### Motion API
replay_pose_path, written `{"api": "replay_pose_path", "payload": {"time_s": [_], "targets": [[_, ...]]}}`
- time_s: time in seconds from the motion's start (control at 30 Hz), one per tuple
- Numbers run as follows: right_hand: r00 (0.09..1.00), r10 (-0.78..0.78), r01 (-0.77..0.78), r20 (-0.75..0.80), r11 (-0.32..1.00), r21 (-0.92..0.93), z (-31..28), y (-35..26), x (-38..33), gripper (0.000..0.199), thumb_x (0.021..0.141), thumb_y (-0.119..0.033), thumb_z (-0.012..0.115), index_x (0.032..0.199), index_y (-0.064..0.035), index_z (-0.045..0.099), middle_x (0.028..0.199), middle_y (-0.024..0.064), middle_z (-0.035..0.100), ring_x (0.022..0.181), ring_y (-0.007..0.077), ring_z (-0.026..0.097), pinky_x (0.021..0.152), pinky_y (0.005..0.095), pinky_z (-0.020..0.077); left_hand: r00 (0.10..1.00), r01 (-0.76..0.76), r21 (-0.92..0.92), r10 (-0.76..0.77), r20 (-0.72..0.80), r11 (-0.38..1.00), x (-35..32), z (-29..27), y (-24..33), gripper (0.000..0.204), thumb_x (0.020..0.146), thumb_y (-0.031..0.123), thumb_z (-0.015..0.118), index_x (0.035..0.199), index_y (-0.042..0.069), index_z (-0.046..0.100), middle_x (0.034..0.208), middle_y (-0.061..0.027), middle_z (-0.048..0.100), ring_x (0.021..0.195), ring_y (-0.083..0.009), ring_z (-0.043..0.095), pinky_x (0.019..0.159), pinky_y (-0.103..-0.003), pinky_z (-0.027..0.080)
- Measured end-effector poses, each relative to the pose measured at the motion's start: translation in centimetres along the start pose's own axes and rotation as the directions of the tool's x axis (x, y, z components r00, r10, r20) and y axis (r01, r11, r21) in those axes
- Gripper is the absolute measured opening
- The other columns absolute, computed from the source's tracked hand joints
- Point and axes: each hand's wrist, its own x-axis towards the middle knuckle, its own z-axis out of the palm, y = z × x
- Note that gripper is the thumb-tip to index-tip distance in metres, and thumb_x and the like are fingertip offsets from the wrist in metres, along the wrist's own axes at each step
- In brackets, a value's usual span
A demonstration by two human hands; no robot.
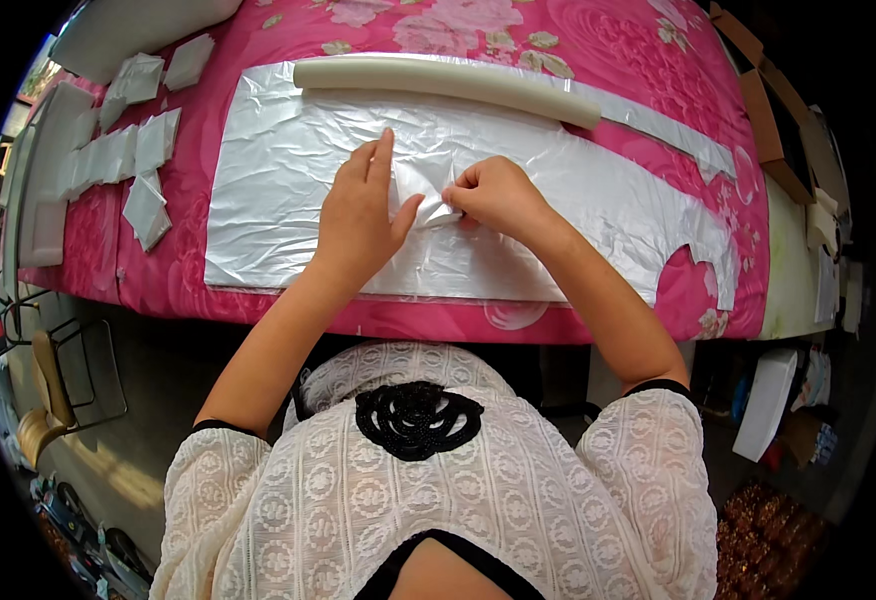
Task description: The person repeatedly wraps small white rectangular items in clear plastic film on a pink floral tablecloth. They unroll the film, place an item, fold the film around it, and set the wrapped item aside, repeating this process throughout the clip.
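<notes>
Lace top, left fingers outstretched, right fingers tight on silvery film, pale roll beyond

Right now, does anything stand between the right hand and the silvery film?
Nothing visible does: the right hand touches the silvery film. The left hand is beside it, and the pale roll lies farther back.

silvery film sheet | thin, glossy, creased | mostly flat, right end ragged | lies under and nearside of pale roll | small raised fold stands nearside of pale roll
</notes>
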Motion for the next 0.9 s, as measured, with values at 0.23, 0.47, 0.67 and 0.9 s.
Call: {"api": "replay_pose_path", "payload": {"time_s": [0.23,0.47,0.67,0.9], "targets": [[0.995,-0.057,0.049,-0.079,0.994,-0.093,0.4,-0.3,-1.0,0.02,0.07,-0.022,0.067,0.069,-0.002,0.064,0.06,0.0115,0.062,0.054,0.0212,0.06,0.055,0.0335,0.0487,0.967,-0.182,0.186,0.142,0.209,0.965,-1.8,3.4,0.3,0.09,0.081,0.053,0.053,0.14,-0.006,0.019,0.146,-0.0221,0.02,0.138,-0.0326,0.015,0.111,-0.043,0.015],[0.887,-0.445,0.251,-0.123,0.689,-0.68,-0.3,-1.1,-2.5,0.042,0.071,-0.022,0.071,0.105,-0.0013,0.059,0.103,0.0136,0.062,0.094,0.0286,0.058,0.082,0.0371,0.0458,0.981,-0.19,0.075,0.186,0.051,0.979,-2.6,2.5,0.3,0.083,0.079,0.037,0.063,0.139,-0.005,0.024,0.143,-0.0232,0.027,0.135,-0.0339,0.024,0.109,-0.043,0.021],[0.677,-0.736,0.597,0.014,0.538,-0.595,5.2,-0.3,2.7,0.053,0.086,-0.033,0.055,0.128,-0.0016,0.046,0.137,0.0209,0.039,0.128,0.035,0.033,0.107,0.0428,0.0248,0.751,0.66,-0.661,-0.273,0.602,0.358,-10.8,-3.2,-0.9,0.03,0.09,0.017,0.056,0.111,-0.004,0.057,0.102,-0.0133,0.064,0.09,-0.0176,0.063,0.078,-0.027,0.051],[0.664,-0.722,0.743,0.193,0.612,-0.271,17.1,-4.6,-3.3,0.048,0.087,-0.033,0.051,0.123,-0.0014,0.05,0.141,0.0241,0.03,0.134,0.0402,0.022,0.109,0.0494,0.015,0.484,0.75,-0.65,-0.567,0.666,-0.123,-16.6,-5.2,-2.9,0.024,0.088,0.018,0.058,0.099,-0.002,0.061,0.094,-0.0096,0.065,0.087,-0.0166,0.063,0.073,-0.027,0.051]]}}
